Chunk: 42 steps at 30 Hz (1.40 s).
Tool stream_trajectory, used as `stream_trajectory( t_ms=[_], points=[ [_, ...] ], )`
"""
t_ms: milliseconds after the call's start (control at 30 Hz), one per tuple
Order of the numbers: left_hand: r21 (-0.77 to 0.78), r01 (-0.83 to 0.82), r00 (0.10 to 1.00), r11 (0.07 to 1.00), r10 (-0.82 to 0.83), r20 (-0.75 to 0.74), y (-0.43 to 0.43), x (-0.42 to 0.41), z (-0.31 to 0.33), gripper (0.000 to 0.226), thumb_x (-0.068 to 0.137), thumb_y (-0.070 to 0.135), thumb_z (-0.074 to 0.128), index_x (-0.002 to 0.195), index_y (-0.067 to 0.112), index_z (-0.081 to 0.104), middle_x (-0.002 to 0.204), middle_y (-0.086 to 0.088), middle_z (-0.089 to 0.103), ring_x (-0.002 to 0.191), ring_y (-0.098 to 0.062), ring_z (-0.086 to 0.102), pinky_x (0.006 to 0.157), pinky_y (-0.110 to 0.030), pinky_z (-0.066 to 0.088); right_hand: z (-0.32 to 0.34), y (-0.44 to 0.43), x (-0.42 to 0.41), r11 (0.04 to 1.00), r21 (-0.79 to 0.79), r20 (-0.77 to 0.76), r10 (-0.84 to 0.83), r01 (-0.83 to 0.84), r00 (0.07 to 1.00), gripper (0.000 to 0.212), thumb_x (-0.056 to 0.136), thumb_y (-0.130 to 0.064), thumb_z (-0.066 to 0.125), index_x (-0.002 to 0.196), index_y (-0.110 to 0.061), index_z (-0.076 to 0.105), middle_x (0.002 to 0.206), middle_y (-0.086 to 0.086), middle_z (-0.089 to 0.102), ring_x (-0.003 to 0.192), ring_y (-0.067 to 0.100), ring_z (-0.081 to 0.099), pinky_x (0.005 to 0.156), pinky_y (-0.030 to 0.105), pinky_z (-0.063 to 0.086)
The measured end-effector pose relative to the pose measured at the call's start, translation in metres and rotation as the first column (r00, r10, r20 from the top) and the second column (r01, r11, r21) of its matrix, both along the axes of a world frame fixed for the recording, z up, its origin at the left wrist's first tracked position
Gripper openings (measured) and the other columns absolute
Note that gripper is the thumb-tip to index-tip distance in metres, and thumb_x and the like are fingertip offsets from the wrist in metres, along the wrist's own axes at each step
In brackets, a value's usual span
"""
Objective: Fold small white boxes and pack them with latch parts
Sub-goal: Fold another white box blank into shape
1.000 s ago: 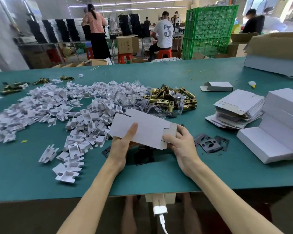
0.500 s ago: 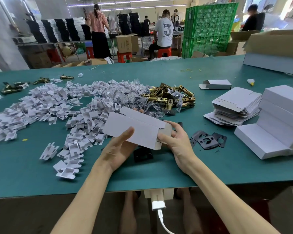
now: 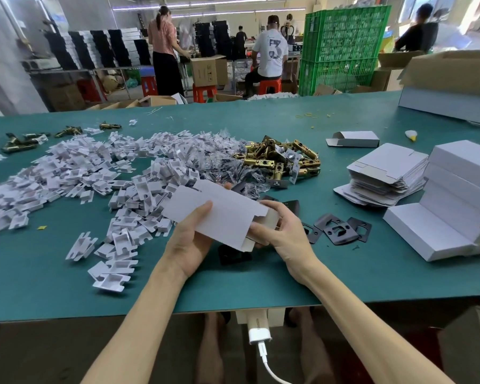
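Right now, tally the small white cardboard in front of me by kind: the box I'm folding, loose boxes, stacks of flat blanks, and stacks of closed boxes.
1 box being folded, held by the left hand and right hand
1 loose open box
1 stack of flat blanks
1 stack of closed boxes
Total: 4

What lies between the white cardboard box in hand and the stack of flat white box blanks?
Flat black metal plates, loose on the teal table mat, seen in the head view.
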State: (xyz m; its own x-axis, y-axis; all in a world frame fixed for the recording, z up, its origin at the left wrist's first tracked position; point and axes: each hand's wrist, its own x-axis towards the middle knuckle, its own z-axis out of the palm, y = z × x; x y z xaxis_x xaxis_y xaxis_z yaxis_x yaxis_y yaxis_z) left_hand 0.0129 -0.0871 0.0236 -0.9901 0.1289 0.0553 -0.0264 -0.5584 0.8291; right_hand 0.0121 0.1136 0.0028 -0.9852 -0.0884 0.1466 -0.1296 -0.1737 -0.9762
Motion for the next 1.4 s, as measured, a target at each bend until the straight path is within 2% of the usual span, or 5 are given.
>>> stream_trajectory(
  t_ms=[367, 500, 667, 933, 1400],
  points=[
    [0.076, -0.062, 0.996, 0.995, 0.057, 0.066, -0.0003, -0.0021, -0.0005, 0.049, 0.094, 0.007, 0.060, 0.142, 0.001, 0.055, 0.140, -0.017, 0.065, 0.131, -0.033, 0.062, 0.103, -0.045, 0.055, -0.0008, -0.0046, -0.0005, 0.980, 0.199, -0.094, 0.016, 0.003, 0.995, 0.034, 0.078, -0.029, 0.088, 0.107, -0.031, 0.071, 0.100, -0.012, 0.076, 0.090, 0.010, 0.073, 0.077, 0.030, 0.061],
    [0.009, -0.006, 0.998, 1.000, 0.005, 0.058, -0.0027, -0.0014, -0.0001, 0.044, 0.098, 0.007, 0.052, 0.141, 0.003, 0.062, 0.144, -0.018, 0.062, 0.136, -0.032, 0.058, 0.116, -0.047, 0.040, -0.0020, -0.0060, -0.0006, 0.979, 0.202, -0.083, 0.029, -0.011, 0.996, 0.032, 0.078, -0.027, 0.089, 0.103, -0.026, 0.070, 0.092, -0.006, 0.077, 0.078, 0.017, 0.074, 0.067, 0.033, 0.061],
    [0.049, 0.000, 0.999, 0.999, -0.002, 0.048, -0.0019, -0.0005, -0.0003, 0.034, 0.097, 0.011, 0.058, 0.126, 0.010, 0.074, 0.140, -0.017, 0.065, 0.131, -0.034, 0.061, 0.110, -0.049, 0.050, -0.0032, -0.0069, -0.0025, 0.958, 0.283, -0.071, -0.016, 0.035, 0.997, 0.026, 0.079, -0.031, 0.088, 0.095, -0.022, 0.069, 0.092, -0.004, 0.075, 0.085, 0.015, 0.072, 0.079, 0.041, 0.059],
    [0.058, 0.028, 0.999, 0.998, -0.029, 0.022, -0.0048, -0.0028, -0.0041, 0.036, 0.096, 0.011, 0.057, 0.129, 0.007, 0.071, 0.140, -0.021, 0.063, 0.132, -0.038, 0.060, 0.101, -0.049, 0.055, -0.0063, -0.0089, -0.0018, 0.932, 0.358, -0.105, -0.025, 0.061, 0.994, 0.031, 0.084, -0.026, 0.080, 0.068, -0.018, 0.055, 0.067, -0.006, 0.057, 0.066, 0.011, 0.047, 0.062, 0.032, 0.038],
    [0.074, 0.061, 0.997, 0.995, -0.064, 0.039, -0.0041, -0.0007, -0.0015, 0.035, 0.099, 0.017, 0.057, 0.128, 0.005, 0.071, 0.140, -0.022, 0.063, 0.131, -0.039, 0.060, 0.110, -0.055, 0.049, 0.0009, -0.0108, 0.0020, 0.908, 0.414, -0.123, -0.021, 0.071, 0.992, 0.035, 0.089, -0.025, 0.072, 0.073, -0.002, 0.052, 0.065, -0.004, 0.047, 0.064, 0.010, 0.037, 0.058, 0.031, 0.029]
  ],
)
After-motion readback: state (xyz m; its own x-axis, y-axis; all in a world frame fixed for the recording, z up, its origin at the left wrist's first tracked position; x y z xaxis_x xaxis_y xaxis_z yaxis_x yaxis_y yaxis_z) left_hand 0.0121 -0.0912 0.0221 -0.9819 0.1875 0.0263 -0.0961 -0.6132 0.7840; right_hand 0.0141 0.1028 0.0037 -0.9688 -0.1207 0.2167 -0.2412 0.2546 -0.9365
